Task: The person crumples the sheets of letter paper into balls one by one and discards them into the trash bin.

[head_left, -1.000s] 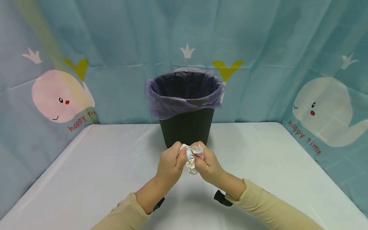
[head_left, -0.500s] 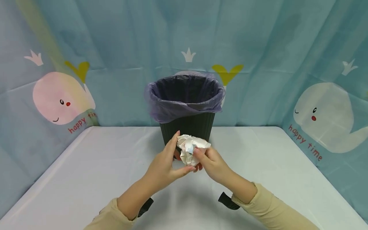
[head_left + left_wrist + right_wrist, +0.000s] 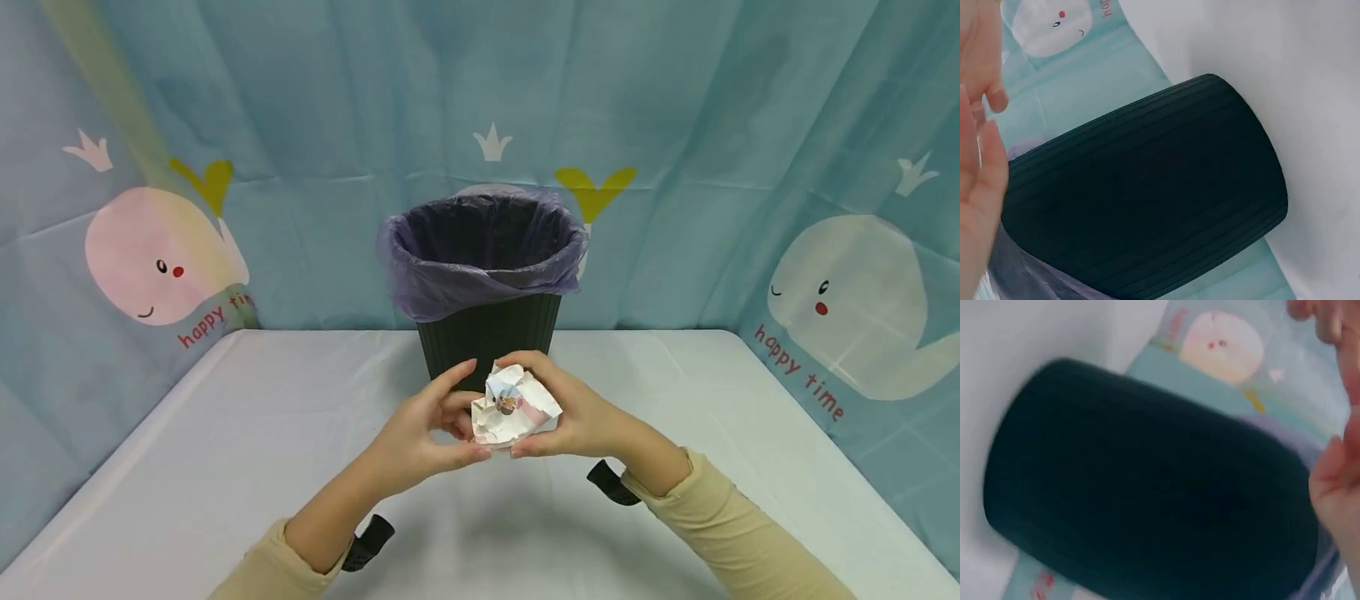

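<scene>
In the head view, a crumpled ball of white paper is held up between the two hands, in front of the bin. A small printed picture in pink, blue and brown shows on its front. My right hand grips its right side, fingers over the top and thumb below. At the paper's left side is my left hand, thumb at the lower edge and curved fingers against the side, with the index finger raised apart. Both wrist views catch only parts of the hands, and the paper is out of sight there.
A dark ribbed bin stands behind the hands on a white table. A purple bag lines it and folds over its rim. Blue curtains with printed whales hang around the back and sides. Black wrist-worn pieces show below both wrists.
The hands squeezed the paper together, then loosened and turned it, so its printed picture now faces up. The right hand has shifted its grip to the paper's right side; the left hand moved slightly left.
</scene>
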The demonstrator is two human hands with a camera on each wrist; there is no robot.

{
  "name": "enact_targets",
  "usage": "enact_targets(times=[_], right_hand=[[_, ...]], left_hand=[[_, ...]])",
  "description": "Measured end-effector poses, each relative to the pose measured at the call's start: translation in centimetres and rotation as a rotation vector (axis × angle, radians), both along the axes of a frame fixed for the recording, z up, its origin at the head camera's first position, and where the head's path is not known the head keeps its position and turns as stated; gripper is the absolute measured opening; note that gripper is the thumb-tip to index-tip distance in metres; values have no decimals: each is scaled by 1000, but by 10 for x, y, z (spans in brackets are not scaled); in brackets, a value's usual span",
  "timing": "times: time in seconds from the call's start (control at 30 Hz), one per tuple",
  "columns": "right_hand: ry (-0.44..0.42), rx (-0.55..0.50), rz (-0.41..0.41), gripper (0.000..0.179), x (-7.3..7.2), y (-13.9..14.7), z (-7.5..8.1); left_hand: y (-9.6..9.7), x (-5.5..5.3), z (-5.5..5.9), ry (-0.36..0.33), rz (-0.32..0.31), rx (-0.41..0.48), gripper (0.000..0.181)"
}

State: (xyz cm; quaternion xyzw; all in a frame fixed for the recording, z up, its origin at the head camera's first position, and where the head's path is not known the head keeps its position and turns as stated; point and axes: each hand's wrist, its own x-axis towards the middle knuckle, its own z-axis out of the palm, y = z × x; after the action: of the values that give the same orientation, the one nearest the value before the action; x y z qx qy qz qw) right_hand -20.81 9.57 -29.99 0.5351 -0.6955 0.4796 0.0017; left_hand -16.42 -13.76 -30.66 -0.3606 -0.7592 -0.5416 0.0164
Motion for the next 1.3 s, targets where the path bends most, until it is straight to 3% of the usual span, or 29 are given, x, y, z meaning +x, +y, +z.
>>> enact_targets(times=[0.2,0.37,0.57,0.8,1.03,1.17,1.3], right_hand=[[-193,-73,-6,76,5,-10,-5],[-206,-106,-30,81,2,-17,-7],[-287,-161,-20,80,-2,-22,-15],[-238,-182,-70,72,-2,-25,-17],[-171,-386,-166,56,2,-42,-27],[-100,-538,-163,43,3,-51,-35],[-32,-609,-155,36,4,-52,-39]], left_hand=[[1,1,-3,-110,-28,98,75],[0,-2,-3,-199,-58,199,71],[5,-4,-6,-318,-63,345,70],[10,2,-6,-315,21,389,58],[17,7,-5,-368,93,452,45],[21,7,-8,-382,124,477,34],[25,5,-13,-398,122,477,27]])
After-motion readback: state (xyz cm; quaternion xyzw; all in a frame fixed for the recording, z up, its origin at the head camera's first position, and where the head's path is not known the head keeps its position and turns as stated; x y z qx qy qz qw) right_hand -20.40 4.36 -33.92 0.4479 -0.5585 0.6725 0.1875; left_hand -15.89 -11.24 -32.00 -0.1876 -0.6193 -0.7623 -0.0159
